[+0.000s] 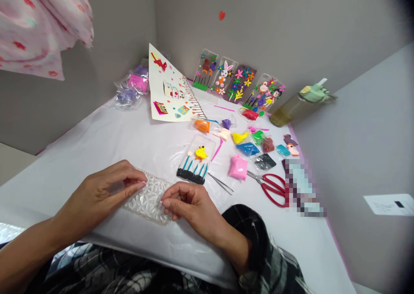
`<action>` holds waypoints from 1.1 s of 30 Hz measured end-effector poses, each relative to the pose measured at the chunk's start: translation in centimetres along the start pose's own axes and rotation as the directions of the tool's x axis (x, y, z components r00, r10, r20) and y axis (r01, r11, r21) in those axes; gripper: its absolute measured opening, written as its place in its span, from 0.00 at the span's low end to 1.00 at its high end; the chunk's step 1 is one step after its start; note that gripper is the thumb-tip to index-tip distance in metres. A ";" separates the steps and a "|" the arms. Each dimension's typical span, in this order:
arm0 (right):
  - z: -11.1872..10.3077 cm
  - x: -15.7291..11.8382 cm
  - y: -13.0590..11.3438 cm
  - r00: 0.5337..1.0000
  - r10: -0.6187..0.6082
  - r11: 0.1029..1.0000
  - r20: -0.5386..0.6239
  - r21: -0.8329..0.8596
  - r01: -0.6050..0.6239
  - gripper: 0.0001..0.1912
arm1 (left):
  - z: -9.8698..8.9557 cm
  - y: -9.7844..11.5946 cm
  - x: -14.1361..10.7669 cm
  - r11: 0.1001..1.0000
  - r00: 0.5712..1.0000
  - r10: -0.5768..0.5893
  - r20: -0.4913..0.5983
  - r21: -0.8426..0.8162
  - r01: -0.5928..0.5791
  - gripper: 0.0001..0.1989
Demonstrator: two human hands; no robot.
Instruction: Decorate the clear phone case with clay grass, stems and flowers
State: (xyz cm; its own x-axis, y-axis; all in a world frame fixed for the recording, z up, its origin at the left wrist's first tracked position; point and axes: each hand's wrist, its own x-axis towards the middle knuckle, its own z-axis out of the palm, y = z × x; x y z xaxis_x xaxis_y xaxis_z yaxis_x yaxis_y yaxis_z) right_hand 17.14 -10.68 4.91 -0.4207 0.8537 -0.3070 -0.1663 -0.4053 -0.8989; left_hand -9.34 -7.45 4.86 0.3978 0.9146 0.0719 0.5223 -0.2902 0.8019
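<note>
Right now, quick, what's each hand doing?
Left hand: closed, pinching a tiny pink bit.
Right hand: closed, pinching another pink speck.

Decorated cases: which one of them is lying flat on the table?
The case with the yellow bird, in front of the right hand. It lies flat; the other four cases stand leaning at the wall.

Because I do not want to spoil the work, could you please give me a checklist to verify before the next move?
1. Left hand has its grip on a pink bit: ok.
2. Right hand pinches another pink bit: ok.
3. Bits equal in size: cannot tell, fingers cover them.
4. Textured clear sheet lies flat beneath the hands: ok.
5. Scissors clear of the pink packet: cannot tell, the tip meets its edge in view.
</note>
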 end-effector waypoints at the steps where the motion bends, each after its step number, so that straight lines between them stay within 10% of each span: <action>1: 0.0 0.0 0.0 1.000 0.002 1.000 0.001 -0.001 -0.002 0.22 | 0.0 -0.1 0.0 1.000 1.000 0.009 0.004 0.000 -0.009 0.10; 13: -0.2 0.2 0.4 1.000 -0.002 1.000 0.014 -0.005 0.002 0.23 | 0.1 0.8 0.8 0.984 0.976 0.173 -0.131 0.065 -0.166 0.13; 33: -0.1 0.1 0.3 1.000 0.005 1.000 0.008 0.020 -0.005 0.22 | 0.8 -2.4 0.3 0.937 0.945 0.320 -0.061 0.167 -0.307 0.13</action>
State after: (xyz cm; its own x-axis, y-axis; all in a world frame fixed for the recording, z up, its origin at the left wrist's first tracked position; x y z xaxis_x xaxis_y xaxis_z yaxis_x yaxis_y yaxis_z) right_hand 17.12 -10.73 4.57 -0.4284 0.8492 -0.3087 -0.1821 -0.4158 -0.8910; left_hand -9.86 -6.69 2.49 0.4972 0.7890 0.3610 0.4933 -0.5993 0.6305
